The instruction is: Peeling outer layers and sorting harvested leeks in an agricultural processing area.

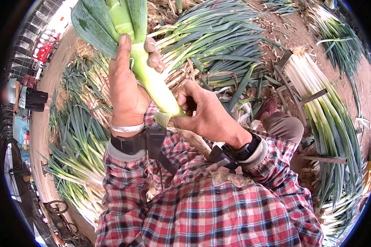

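A thick leek (150, 76) slants across the middle in front of my chest. Its broad green leaves point up and away, and its pale end comes down toward my right hand. My left hand (130, 88) is wrapped round the stalk just below the leaves, thumb on the near side and fingertips showing on the other. At the lower end, my right hand (208, 109) pinches a loose outer layer of the leek with thumb and bent forefinger. That layer curls back from the stalk, and a pale brownish strip (198, 142) hangs below the hand over my checked shirt.
A large heap of leeks (218, 37) lies ahead, with more leeks (80, 140) on the left. At right, a metal rack (313, 97) holds a neat bundle of leeks (325, 111). A person (31, 96), a red cart (45, 47) and a wheeled vehicle (57, 207) are far left.
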